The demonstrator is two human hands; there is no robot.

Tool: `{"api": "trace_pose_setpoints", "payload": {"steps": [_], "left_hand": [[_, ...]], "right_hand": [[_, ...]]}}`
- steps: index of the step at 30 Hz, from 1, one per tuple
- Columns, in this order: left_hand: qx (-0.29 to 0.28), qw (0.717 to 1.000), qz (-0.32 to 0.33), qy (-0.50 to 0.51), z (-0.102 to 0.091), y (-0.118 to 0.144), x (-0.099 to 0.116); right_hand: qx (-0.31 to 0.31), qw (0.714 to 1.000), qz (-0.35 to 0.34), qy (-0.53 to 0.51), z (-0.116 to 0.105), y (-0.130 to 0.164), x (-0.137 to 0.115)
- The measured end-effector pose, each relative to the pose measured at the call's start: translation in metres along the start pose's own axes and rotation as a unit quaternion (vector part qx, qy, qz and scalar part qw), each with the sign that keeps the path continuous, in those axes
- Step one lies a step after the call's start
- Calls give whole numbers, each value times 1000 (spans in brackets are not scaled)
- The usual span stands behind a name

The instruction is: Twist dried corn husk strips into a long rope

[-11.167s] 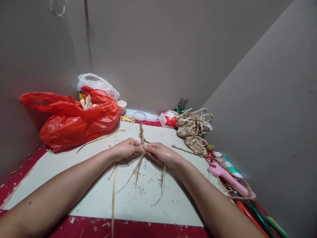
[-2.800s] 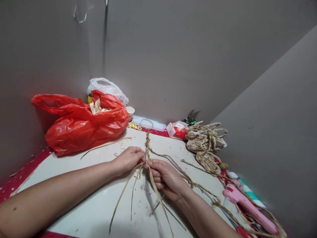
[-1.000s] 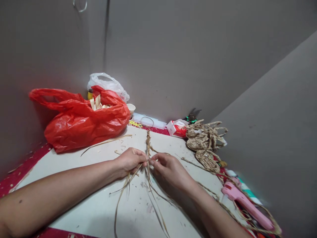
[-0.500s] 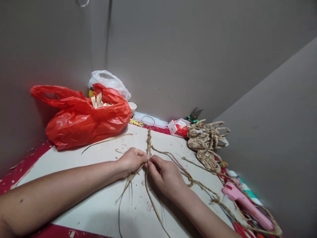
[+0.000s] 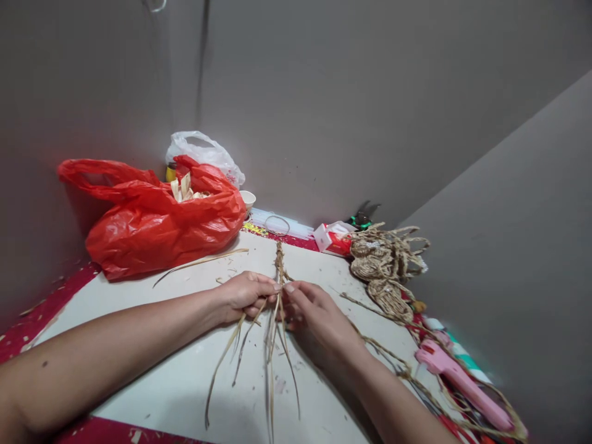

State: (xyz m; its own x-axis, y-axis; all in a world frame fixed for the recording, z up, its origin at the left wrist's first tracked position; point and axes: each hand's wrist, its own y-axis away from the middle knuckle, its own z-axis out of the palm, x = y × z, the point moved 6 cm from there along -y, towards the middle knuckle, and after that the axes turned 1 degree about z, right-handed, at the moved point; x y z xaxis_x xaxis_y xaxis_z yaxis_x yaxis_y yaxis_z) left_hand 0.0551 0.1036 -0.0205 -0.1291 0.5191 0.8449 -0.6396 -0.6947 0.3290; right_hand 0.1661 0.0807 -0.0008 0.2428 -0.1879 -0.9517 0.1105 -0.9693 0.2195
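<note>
Fingers (image 5: 265,288) on one braid (image 5: 279,259)

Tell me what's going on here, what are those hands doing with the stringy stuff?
Someone's left hand and right hand are close together, pinching thin strips at the near end of a brown braid. Loose ends trail toward the person over a white board. A red bag sits to the left, and a pink glue gun lies to the right.
</note>
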Motion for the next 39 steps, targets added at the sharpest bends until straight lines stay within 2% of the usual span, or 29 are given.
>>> {"api": "trace_pose_setpoints", "payload": {"steps": [3,6,9,14,22,29,32,34,39], "left_hand": [[3,1000,17,-6,-2,-1,1],[4,999,35,-16,-3,-1,2],[10,999,42,-27,-4,-1,4],[5,999,47,-21,-2,0,5],[-5,996,61,-66,-6,-2,6],[-32,987,89,-132,2,0,13],[-35,975,107,-194,2,1,15],[-34,957,127,-259,1,1,17],[27,889,169,-424,-3,5,24]], "right_hand": [[-113,978,91,-152,18,2,11],[-156,957,126,-211,22,4,13],[-164,952,147,-212,21,5,14],[-138,970,109,-169,20,1,15],[-179,945,157,-226,18,4,13],[-204,929,197,-237,10,-3,30],[-208,919,210,-259,11,-3,32],[-200,918,219,-262,13,-2,31],[-126,948,193,-219,14,0,28]]}}
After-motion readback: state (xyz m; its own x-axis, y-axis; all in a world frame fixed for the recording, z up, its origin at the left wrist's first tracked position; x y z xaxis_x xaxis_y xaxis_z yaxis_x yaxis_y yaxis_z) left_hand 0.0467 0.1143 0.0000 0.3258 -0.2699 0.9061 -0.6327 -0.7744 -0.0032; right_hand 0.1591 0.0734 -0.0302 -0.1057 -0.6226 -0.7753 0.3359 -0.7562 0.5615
